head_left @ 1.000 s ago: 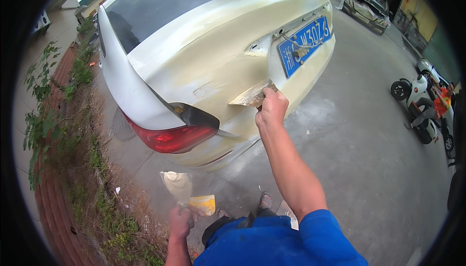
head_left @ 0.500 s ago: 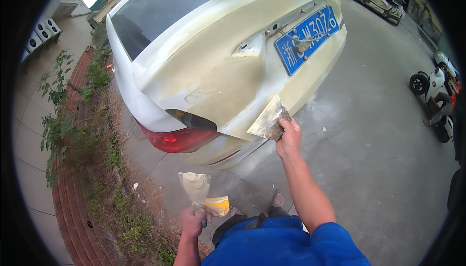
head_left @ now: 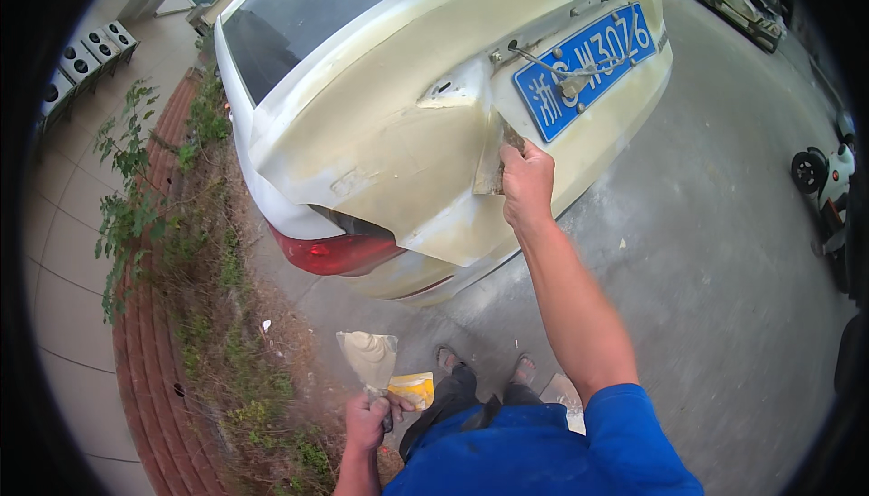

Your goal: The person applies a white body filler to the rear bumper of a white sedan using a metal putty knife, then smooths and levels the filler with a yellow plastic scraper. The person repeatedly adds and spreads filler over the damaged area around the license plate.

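Note:
My right hand (head_left: 529, 177) grips a thin, stained putty spreader (head_left: 490, 163), its blade against the car's trunk lid (head_left: 398, 161) just left of the blue licence plate (head_left: 584, 71). Cream-coloured filler covers much of that rear panel, with bare white showing in patches. Low on the left, my left hand (head_left: 367, 419) is closed round the handle of a putty knife (head_left: 371, 360), whose blade carries a heap of cream putty. A yellow spreader (head_left: 413, 391) is held in the same hand, beside the knife.
Below the trunk's left corner sits a red tail light (head_left: 335, 253). Loose wiring hangs over the plate. Weeds (head_left: 244, 387) and a brick edging (head_left: 154, 387) run along the left. A scooter (head_left: 833, 179) stands at the right, with a damaged car (head_left: 738, 3) behind.
My right hand has moved the spreader up the trunk, from the lower edge to beside the licence plate, and its blade is now turned steeper. My left hand keeps its hold.

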A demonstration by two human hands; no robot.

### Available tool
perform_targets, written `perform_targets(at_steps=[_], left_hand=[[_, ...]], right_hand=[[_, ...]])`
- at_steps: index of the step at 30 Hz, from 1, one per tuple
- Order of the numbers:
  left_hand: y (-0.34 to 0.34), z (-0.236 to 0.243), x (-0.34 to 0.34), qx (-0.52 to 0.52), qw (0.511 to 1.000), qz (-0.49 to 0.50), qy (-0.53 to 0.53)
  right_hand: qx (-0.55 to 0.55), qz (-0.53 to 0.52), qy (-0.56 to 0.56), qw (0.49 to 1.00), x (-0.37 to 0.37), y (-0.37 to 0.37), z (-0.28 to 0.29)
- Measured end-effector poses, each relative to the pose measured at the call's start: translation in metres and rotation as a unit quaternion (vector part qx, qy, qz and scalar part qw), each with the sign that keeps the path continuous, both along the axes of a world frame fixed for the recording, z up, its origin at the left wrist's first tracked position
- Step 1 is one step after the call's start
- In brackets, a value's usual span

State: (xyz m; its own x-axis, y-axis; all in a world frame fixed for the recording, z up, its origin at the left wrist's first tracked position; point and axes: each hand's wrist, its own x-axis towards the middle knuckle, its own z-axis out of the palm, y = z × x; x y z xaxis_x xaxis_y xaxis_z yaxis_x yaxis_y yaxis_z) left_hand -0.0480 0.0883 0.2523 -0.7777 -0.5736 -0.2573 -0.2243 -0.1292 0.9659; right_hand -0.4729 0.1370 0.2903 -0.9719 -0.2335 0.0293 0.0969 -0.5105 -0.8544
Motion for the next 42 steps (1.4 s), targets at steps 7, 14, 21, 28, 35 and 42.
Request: perform_targets(at_steps=[7, 14, 21, 28, 35, 42], left_hand=[[-0.014, 0.004, -0.024, 0.036, 0.999, -0.022, -0.030], [-0.024, 0.003, -0.028, 0.039, 0.997, -0.062, -0.012], [-0.026, 0.001, -0.043, 0.074, 0.996, -0.053, 0.009], [-0.021, -0.003, -0.047, 0.040, 0.998, -0.017, 0.045], [-0.028, 0.004, -0.040, 0.044, 0.998, 0.038, 0.038], [-0.048, 0.005, -0.028, 0.057, 0.994, 0.044, 0.081]], right_hand=[[0.012, -0.016, 0.044, 0.999, -0.004, 0.010, 0.017], [0.016, 0.025, 0.029, 0.999, -0.011, 0.010, 0.011], [-0.043, 0.077, 0.030, 0.996, 0.010, 0.042, -0.011], [-0.025, 0.121, -0.075, 0.989, 0.059, 0.096, -0.057], [0.073, 0.148, 0.041, 0.985, 0.065, 0.094, -0.037], [0.093, 0.103, 0.090, 0.986, 0.060, 0.092, -0.010]])
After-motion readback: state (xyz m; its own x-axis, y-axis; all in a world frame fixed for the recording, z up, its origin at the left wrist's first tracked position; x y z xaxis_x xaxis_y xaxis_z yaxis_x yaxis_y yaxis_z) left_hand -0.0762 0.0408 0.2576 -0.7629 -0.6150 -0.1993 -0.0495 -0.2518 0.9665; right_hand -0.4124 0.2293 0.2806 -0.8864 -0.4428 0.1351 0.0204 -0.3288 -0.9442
